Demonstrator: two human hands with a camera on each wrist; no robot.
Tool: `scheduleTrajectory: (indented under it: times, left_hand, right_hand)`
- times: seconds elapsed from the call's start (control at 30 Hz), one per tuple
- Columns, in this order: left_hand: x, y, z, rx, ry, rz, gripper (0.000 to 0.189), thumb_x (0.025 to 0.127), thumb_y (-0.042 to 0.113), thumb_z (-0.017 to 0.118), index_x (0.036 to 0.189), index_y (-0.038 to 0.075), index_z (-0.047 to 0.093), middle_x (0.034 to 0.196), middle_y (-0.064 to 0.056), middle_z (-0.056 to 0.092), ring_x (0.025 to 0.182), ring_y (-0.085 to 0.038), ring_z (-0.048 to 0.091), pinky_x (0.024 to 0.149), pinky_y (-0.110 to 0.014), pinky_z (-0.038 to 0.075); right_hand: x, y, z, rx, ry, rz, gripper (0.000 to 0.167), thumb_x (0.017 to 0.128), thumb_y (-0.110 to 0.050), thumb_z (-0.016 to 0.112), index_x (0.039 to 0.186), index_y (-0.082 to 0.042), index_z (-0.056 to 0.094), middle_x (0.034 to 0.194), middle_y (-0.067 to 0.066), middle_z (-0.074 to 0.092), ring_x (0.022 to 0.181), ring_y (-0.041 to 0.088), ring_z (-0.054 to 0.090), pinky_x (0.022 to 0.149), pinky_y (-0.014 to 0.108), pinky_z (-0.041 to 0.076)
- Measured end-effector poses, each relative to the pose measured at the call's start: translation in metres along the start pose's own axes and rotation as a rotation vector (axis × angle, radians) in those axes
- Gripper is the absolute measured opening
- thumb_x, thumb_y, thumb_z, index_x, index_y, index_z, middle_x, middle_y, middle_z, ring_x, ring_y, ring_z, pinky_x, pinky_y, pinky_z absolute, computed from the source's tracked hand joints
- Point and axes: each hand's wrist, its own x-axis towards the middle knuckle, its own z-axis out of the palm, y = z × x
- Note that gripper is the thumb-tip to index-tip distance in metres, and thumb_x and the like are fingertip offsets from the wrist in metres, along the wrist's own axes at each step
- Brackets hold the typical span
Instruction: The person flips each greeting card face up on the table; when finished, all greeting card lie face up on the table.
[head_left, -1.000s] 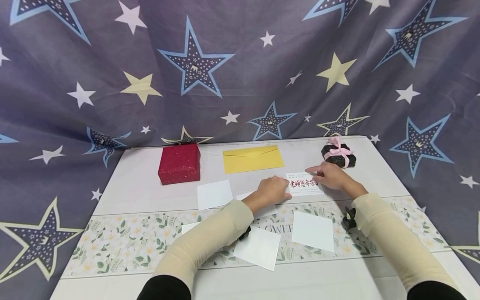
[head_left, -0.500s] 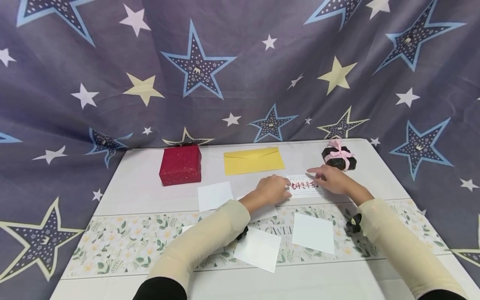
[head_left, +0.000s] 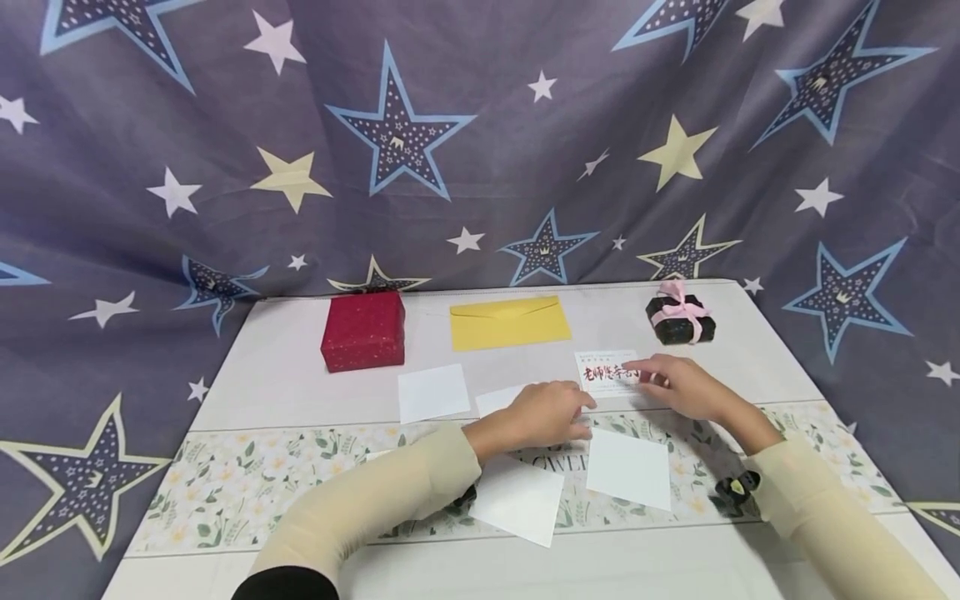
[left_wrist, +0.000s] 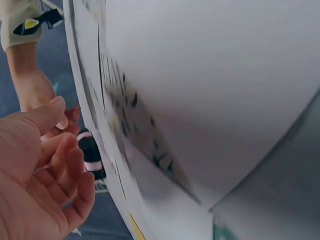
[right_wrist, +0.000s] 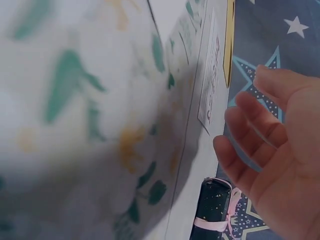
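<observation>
A white card with red Chinese characters lies flat on the table between my two hands. Just to its lower left hovers my left hand; in the left wrist view its loosely bent fingers hold nothing. Over the card's right end is my right hand, part of the card hidden behind it in the head view. The right wrist view shows its relaxed fingers apart from the card, with nothing in them. Square white sheets lie nearer the front, some partly covered by my left arm.
A red box stands at the back left, and a yellow envelope lies at the back middle. A black package with a pink ribbon is at the back right. Behind the table hangs a star-patterned cloth.
Both hands have drawn back from the card's ends, the left down toward the front, the right to the right and downward. The card stays flat on the table.
</observation>
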Motion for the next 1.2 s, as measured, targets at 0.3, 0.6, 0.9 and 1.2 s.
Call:
scheduleTrajectory:
  times: [0.3,0.6,0.9,1.2]
  left_hand:
    - [-0.017,0.015,0.014,0.034,-0.024,0.074,0.045,0.088,0.047,0.076,0.128,0.026,0.070,0.095,0.010,0.063,0.076,-0.003,0.053,0.060,-0.021,0.045]
    - [-0.024,0.024,0.026,0.102,-0.019,0.157,0.036,0.087,0.047,0.078,0.117,0.027,0.073,0.096,0.010,0.065,0.077,-0.002,0.056,0.061,-0.020,0.045]
    - [-0.026,0.027,0.030,0.106,-0.073,0.170,0.045,0.086,0.051,0.077,0.126,0.031,0.070,0.104,0.011,0.068,0.086,-0.001,0.061,0.065,-0.019,0.047]
    - [-0.025,0.031,0.033,0.135,-0.099,0.155,0.046,0.087,0.051,0.076,0.128,0.032,0.069,0.105,0.011,0.067,0.086,-0.001,0.059,0.064,-0.020,0.046]
  right_hand:
    - [-0.036,-0.013,0.005,0.056,-0.017,0.009,0.036,0.095,-0.010,0.070,0.131,-0.005,0.068,0.093,-0.007,0.067,0.077,-0.003,0.056,0.066,0.024,0.051]
    - [-0.062,-0.019,0.007,0.055,0.011,0.041,0.034,0.093,-0.012,0.073,0.127,-0.009,0.071,0.090,-0.012,0.064,0.074,-0.006,0.052,0.064,0.022,0.049]
    - [-0.079,-0.021,0.014,0.104,-0.022,0.080,0.037,0.092,-0.013,0.074,0.129,-0.008,0.070,0.086,-0.013,0.059,0.069,-0.004,0.046,0.058,0.021,0.044]
    - [-0.089,-0.023,0.020,0.096,-0.034,0.049,0.039,0.093,-0.020,0.075,0.129,-0.008,0.070,0.091,-0.011,0.060,0.068,-0.006,0.042,0.058,0.020,0.041]
